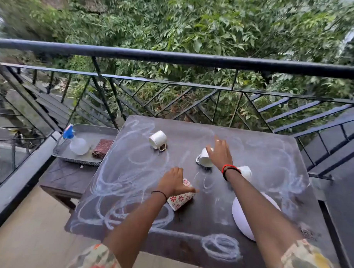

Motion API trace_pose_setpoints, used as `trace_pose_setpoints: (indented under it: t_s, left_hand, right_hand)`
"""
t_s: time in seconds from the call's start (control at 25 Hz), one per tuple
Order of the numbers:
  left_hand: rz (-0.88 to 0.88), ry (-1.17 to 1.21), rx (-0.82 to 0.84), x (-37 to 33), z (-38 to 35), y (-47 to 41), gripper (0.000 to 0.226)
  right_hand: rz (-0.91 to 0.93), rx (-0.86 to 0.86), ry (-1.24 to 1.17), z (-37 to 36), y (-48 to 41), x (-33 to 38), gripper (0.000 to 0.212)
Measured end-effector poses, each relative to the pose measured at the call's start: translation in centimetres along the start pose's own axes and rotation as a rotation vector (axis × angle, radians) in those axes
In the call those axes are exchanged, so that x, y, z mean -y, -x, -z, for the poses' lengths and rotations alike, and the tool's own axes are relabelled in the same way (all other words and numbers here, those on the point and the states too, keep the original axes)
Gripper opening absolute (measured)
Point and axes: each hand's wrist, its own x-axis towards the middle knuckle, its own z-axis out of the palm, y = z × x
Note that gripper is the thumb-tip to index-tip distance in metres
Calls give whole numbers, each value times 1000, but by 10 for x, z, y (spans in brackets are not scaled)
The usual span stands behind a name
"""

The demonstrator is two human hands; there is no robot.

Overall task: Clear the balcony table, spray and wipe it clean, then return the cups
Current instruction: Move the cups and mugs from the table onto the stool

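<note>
On the chalk-streaked table, white cups lie tipped over.

Dark table, top streaked with white chalky swirls. Landmark: white plate at its near right.
- Red-flowered cup: left of the plate, on its side.
- White cup: beyond the plate, tipped over.
- Second white cup: just beyond the plate, partly hidden.
- Third white cup: far left of the plate, on its side.

Lower side bench, well left of the plate, carrying a metal tray.
</note>
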Motion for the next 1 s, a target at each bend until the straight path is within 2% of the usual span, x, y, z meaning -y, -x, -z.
trace_pose_setpoints:
  t_s: [0.16, 0.28, 0.4, 0.6, 0.8, 1.0]
  left_hand:
    - [80, -99, 87, 3, -21, -1, 101]
    - [153, -105, 181, 8, -32, -2, 112]
    - [195, -93, 168, 15, -38, -1, 110]
    - [236, 56, 141, 31, -40, -6, 110]
    - [267, 338, 84, 49, -23, -10, 89]
    - [345, 513, 22, 57, 10, -14, 83]
  right_hand:
    - [-220, 112, -125, -21, -9, -14, 67]
    - [-328, 125, -231, -38, -15, -18, 74]
    - [-394, 108, -279, -52, -21, -21, 75]
    - [-451, 115, -304, -65, -27, -18, 80]
    - [-566, 163, -295, -69, -27, -14, 83]
    - [-526, 70, -368, -68, -21, -11, 83]
